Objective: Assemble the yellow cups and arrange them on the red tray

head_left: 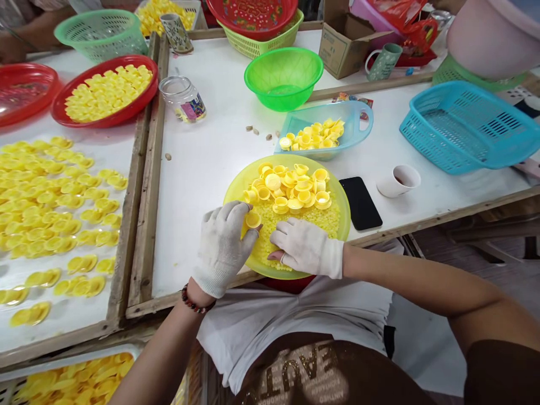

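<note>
Yellow cup sits at the 8 o'clock part of the pale yellow basin, with the gloved left grip closed on it between thumb and fingers. The gloved right grip reaches over the basin at 5 o'clock, its fingers down among yellow beads; whether it is clamped on any cannot be told. A heap of similar cups covers the basin's 12 o'clock side.

Around the basin the surface is crowded. A pale blue tray with more cups lies close against the rim at 1 o'clock, and a black phone just beside it at 3. Beyond the phone stand a paper cup and, at 2, a blue basket. A green bowl stands at 12, a clear jar between 10 and 11. At 9, wooden strips divide off rows of yellow pieces.
</note>
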`<state>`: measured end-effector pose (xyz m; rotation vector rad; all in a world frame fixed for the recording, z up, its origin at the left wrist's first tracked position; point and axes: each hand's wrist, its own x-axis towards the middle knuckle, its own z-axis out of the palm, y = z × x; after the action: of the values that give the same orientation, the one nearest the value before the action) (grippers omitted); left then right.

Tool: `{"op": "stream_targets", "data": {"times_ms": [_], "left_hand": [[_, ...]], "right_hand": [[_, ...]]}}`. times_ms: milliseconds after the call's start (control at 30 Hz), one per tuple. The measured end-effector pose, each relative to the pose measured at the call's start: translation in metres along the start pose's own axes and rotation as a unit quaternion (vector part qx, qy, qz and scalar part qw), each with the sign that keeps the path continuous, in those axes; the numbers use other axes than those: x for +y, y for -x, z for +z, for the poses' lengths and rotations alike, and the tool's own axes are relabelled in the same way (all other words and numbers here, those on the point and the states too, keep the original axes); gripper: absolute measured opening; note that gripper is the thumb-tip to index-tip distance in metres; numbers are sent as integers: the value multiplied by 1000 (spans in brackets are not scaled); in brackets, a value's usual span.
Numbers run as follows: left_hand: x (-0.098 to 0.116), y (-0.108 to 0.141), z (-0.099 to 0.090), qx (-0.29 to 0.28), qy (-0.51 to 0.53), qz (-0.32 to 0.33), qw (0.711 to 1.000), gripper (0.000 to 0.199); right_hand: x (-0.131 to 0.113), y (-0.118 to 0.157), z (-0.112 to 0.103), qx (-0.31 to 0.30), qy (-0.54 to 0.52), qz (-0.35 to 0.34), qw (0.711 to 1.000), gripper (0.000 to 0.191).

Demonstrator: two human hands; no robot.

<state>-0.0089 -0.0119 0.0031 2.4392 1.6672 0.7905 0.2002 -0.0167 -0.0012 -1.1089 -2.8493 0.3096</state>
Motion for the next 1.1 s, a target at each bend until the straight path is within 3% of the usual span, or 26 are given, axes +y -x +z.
{"op": "stream_targets", "data": {"times_ms": [67, 133, 200, 300, 333, 400, 467, 600, 800, 900, 1000, 1100], "left_hand": [[3, 4, -3, 6, 71, -11, 997, 37], [7, 6, -4, 8, 118, -32, 992, 38], [12, 6, -2, 0, 134, -50, 990, 33], [24, 2, 8, -24, 173, -59, 983, 30], [28, 0, 12, -33, 200, -61, 977, 33], [37, -4, 20, -45, 258, -66, 963, 36], [43, -8, 25, -47, 304, -71, 949, 37], [47, -11, 29, -42, 339, -78, 937, 36], [42, -7, 27, -45, 344, -81, 934, 43], [39, -4, 23, -30, 384, -98, 918, 44], [35, -2, 22, -29, 447, -130, 885, 41], [32, -1, 25, -35, 456, -139, 878, 36]], "right_hand": [[7, -4, 1, 11, -99, 6, 995, 30], [16, -8, -1, 65, -257, 42, 963, 31], [22, -13, -9, 126, -451, 95, 879, 37], [25, -22, -26, 161, -681, 144, 699, 44], [24, -26, -31, 169, -723, 147, 654, 46], [20, -34, -39, 198, -758, 143, 605, 50], [16, -40, -41, 238, -763, 129, 587, 52], [12, -46, -37, 299, -751, 98, 580, 53], [22, -41, -41, 284, -748, 144, 583, 54], [29, -31, -37, 282, -737, 140, 598, 48], [32, -19, -30, 265, -693, 137, 657, 40], [31, -12, -29, 247, -591, 124, 758, 32]]}}
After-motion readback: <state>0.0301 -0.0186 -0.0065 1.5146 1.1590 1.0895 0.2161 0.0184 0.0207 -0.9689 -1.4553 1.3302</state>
